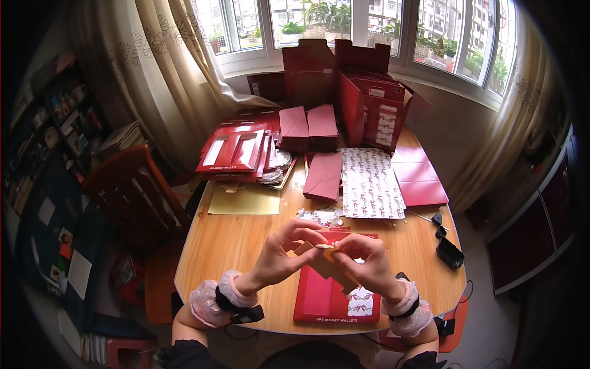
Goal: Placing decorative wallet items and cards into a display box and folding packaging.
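Note:
Between both hands, over a red printed money-wallet pack (311,295), is a strip of tan, stepped-edge paper or card (329,267). My left hand (288,249) pinches a small pale piece at the strip's upper end between thumb and fingertips. My right hand (362,260) grips the strip near the same spot, its thumb and fingers close to the left ones. The red pack lies flat at the table's near edge, with a white, bow-patterned panel (360,302) on its right side. Just beyond the hands lie white cut-outs with wreath-like prints (322,216).
Behind are stacks of red packs (233,152), pink envelopes (322,175), bow-patterned sheets (372,184) and a tall red carton (373,106). Gold card (244,199) lies at left, pink-red card (420,177) at right. A black object (450,253) sits by the right edge; a wooden chair (133,193) stands left.

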The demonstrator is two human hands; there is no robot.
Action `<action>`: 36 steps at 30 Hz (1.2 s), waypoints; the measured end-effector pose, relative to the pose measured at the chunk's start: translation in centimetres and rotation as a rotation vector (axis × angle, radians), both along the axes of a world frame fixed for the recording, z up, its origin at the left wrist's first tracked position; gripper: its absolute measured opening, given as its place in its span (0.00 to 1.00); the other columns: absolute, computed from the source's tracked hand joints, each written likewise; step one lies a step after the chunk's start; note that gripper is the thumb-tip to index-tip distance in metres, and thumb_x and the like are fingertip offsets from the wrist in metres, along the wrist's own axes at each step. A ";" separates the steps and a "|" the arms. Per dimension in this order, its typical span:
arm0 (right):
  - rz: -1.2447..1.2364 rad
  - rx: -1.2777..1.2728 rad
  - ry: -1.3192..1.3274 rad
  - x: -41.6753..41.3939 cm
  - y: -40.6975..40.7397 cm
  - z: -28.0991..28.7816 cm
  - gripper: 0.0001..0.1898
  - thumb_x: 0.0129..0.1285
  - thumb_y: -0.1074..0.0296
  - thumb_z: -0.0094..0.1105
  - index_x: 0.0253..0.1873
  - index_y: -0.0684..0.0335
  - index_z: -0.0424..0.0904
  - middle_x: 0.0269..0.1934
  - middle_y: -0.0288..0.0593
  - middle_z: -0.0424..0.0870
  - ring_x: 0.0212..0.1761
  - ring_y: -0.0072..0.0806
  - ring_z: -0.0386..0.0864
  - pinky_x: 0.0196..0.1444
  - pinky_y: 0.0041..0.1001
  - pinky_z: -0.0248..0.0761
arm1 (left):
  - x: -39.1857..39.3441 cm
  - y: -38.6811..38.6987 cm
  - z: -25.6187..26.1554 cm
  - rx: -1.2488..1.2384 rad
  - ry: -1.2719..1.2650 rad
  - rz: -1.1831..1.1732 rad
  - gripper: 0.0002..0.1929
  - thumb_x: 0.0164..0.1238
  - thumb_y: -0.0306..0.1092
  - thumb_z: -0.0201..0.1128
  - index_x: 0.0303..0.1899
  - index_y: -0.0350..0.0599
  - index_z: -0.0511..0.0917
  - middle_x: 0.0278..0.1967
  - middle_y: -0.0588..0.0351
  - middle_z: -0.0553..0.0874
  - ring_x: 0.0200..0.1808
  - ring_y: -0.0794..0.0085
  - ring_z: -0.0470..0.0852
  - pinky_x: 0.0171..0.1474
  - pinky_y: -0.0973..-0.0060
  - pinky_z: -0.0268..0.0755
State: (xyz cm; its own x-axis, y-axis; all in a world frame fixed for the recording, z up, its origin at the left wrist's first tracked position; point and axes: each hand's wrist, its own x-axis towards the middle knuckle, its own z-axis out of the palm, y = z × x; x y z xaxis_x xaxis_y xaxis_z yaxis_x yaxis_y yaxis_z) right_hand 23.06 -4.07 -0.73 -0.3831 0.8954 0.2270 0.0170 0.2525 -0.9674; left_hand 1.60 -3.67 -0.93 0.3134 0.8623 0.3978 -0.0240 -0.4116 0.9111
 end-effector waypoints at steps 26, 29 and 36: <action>0.259 0.117 -0.532 1.4 0.5 -1.9 0.06 0.62 0.71 0.67 0.39 0.66 0.81 0.32 0.44 0.84 0.33 0.33 0.83 0.37 0.30 0.76 | -3.1 3.8 -5.4 -0.653 -0.570 0.082 0.10 0.76 0.35 0.63 0.51 0.43 0.82 0.45 0.60 0.88 0.46 0.77 0.86 0.52 0.73 0.80; 0.402 0.172 -0.693 1.5 -1.0 -2.6 0.08 0.57 0.69 0.69 0.38 0.63 0.80 0.36 0.46 0.81 0.39 0.43 0.81 0.42 0.37 0.74 | -5.5 5.4 -5.8 -0.642 -0.627 0.144 0.10 0.76 0.37 0.62 0.51 0.45 0.82 0.46 0.60 0.88 0.45 0.78 0.87 0.51 0.76 0.82; 0.242 0.364 -0.919 0.0 -4.7 -2.6 0.14 0.52 0.69 0.72 0.39 0.66 0.77 0.39 0.47 0.75 0.46 0.42 0.74 0.47 0.36 0.73 | -6.4 6.7 -7.9 -0.681 -0.629 0.249 0.09 0.74 0.38 0.64 0.49 0.48 0.83 0.43 0.65 0.87 0.44 0.81 0.85 0.50 0.78 0.79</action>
